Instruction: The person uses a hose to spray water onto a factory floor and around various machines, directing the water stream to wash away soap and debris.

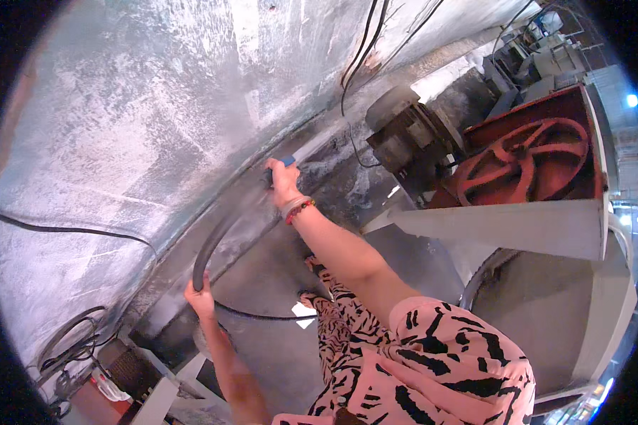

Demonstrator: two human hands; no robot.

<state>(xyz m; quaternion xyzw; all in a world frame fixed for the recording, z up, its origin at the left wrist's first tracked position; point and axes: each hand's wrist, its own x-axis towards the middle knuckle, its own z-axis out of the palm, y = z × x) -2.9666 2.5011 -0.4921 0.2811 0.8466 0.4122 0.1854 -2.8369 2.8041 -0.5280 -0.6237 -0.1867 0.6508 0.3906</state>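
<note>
My right hand [283,178] is wrapped round the blue end [288,161] of a dark hose [216,237], its arm stretched out toward the wall. A pale, blurred stream, which looks like water, leaves the blue end toward the far right along the foot of the wall. Lower and to the left, my left hand [200,299] grips the same hose, which bows between my two hands. Past my left hand a thin dark line [262,316] curves over the floor toward my legs; whether it is the same hose I cannot tell.
A dirty motor [415,134] stands on the wet floor ahead right. Beside it a red spoked wheel [524,159] sits in a red housing above a pale metal frame [503,223]. The stained wall [156,92] runs along my left, with loose cables [71,340] at lower left.
</note>
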